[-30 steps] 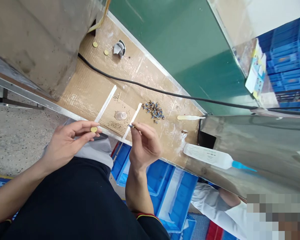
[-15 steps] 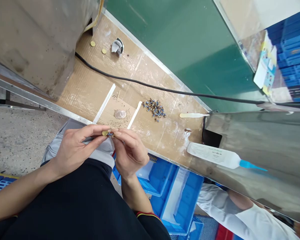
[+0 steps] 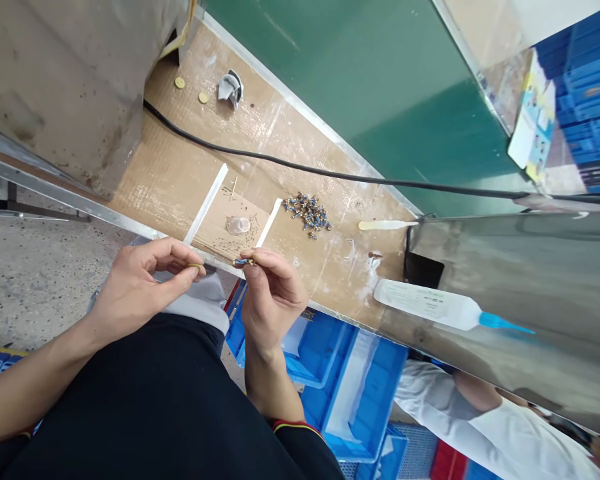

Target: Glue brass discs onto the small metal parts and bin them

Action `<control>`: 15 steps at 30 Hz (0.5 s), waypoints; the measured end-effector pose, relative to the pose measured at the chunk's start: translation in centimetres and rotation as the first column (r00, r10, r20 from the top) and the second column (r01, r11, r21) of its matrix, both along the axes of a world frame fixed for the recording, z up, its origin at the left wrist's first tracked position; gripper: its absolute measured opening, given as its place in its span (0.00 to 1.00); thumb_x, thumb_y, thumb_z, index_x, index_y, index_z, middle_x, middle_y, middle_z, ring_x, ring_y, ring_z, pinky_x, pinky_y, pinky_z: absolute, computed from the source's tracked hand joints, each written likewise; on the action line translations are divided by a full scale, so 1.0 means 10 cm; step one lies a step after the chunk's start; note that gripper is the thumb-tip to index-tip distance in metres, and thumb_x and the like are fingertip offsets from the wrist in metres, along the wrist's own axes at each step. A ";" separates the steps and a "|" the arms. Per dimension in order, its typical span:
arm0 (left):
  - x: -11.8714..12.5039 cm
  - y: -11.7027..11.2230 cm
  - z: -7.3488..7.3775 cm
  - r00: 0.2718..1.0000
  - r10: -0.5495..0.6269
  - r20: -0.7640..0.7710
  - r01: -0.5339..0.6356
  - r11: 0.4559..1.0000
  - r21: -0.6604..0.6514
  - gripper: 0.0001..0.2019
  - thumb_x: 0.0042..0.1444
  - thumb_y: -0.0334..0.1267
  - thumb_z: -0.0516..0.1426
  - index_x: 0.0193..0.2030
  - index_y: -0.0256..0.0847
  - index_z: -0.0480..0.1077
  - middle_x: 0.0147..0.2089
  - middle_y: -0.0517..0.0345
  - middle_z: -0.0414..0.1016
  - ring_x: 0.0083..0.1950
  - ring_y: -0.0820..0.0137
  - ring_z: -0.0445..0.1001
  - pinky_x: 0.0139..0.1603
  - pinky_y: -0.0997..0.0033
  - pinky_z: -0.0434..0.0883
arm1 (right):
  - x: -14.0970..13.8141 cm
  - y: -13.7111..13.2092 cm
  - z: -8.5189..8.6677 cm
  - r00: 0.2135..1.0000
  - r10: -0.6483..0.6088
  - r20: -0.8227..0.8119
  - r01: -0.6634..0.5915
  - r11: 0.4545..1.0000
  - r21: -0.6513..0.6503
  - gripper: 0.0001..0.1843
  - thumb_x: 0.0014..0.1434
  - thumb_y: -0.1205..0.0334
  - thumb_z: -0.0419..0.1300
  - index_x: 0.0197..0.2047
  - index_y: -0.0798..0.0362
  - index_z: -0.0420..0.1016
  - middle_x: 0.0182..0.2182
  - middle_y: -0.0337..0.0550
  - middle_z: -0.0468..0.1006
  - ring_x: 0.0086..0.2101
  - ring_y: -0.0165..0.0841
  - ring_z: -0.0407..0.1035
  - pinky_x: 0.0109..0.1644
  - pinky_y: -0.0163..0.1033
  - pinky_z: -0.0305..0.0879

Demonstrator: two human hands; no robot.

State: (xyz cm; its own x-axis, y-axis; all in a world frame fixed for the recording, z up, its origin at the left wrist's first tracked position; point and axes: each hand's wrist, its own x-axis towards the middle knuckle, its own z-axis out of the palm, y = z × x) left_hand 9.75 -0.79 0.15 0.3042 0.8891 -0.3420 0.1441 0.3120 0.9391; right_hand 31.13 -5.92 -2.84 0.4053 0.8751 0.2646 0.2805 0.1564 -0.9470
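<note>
My left hand point(image 3: 150, 277) is closed in a pinch on a small yellow disc point(image 3: 196, 265), seen nearly edge-on, over the front edge of the bench. To its right, my right hand point(image 3: 273, 290) pinches a small blue and gold piece point(image 3: 243, 262) between thumb and fingers; its exact kind is too small to tell. A gap separates the two hands. Beyond them on the bench lies a pile of similar blue and gold pieces point(image 3: 307, 213). Nearer, between two white tape strips, a small clear blob or dish point(image 3: 238, 225) sits among tiny dark bits point(image 3: 245, 240) and a thin stick point(image 3: 234, 189).
A black cable point(image 3: 280, 160) crosses the bench. Two yellow discs point(image 3: 203, 98) and a crumpled grey wad point(image 3: 230, 89) lie at the back left. A white bottle with a blue nozzle point(image 3: 425, 303) lies right. Blue bins point(image 3: 365, 400) stand below the edge; a person in white point(image 3: 505, 427) is beyond.
My hands have moved apart. The blue and gold piece has shifted right, away from the yellow disc, which stays in my left hand and now turns edge-on.
</note>
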 end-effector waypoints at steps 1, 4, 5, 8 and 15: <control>-0.01 0.02 0.01 1.000 -0.001 -0.017 0.001 1.000 0.025 0.01 0.69 0.41 0.73 0.44 0.51 0.89 0.44 0.62 0.93 0.46 0.65 0.91 0.53 0.67 0.86 | 0.00 0.00 -0.01 1.000 0.003 -0.018 -0.003 1.000 -0.002 0.05 0.76 0.60 0.71 0.53 0.44 0.88 0.45 0.44 0.90 0.47 0.40 0.88 0.48 0.46 0.90; -0.05 0.06 0.00 0.999 0.013 0.040 -0.014 1.000 0.025 0.03 0.66 0.38 0.75 0.43 0.53 0.91 0.41 0.62 0.91 0.43 0.68 0.87 0.48 0.71 0.82 | 0.01 -0.01 -0.01 0.998 0.013 -0.060 -0.013 1.000 -0.001 0.05 0.76 0.60 0.72 0.53 0.43 0.89 0.45 0.43 0.91 0.47 0.39 0.87 0.48 0.45 0.89; -0.06 0.08 -0.01 0.994 0.019 0.104 -0.018 1.000 -0.008 0.03 0.66 0.38 0.76 0.43 0.53 0.92 0.40 0.62 0.90 0.42 0.69 0.86 0.46 0.72 0.81 | 0.01 -0.01 -0.01 0.998 0.013 -0.063 -0.013 1.000 -0.004 0.05 0.76 0.60 0.72 0.53 0.43 0.89 0.45 0.43 0.91 0.47 0.38 0.87 0.48 0.44 0.89; -0.05 0.11 -0.06 0.933 0.037 0.358 0.018 0.989 -0.149 0.01 0.65 0.39 0.77 0.41 0.51 0.92 0.38 0.59 0.88 0.38 0.71 0.83 0.40 0.74 0.80 | 0.00 0.00 -0.01 0.999 0.008 -0.051 -0.009 1.000 -0.021 0.04 0.75 0.58 0.72 0.52 0.44 0.89 0.45 0.44 0.91 0.46 0.39 0.87 0.47 0.45 0.89; 0.02 0.09 -0.13 0.892 0.057 0.448 0.065 0.965 -0.254 0.07 0.71 0.44 0.76 0.52 0.47 0.91 0.42 0.54 0.93 0.39 0.66 0.91 0.41 0.72 0.88 | 0.00 -0.01 0.01 0.986 0.052 -0.161 -0.050 0.999 0.018 0.10 0.74 0.64 0.74 0.55 0.40 0.91 0.46 0.40 0.92 0.48 0.36 0.87 0.50 0.42 0.88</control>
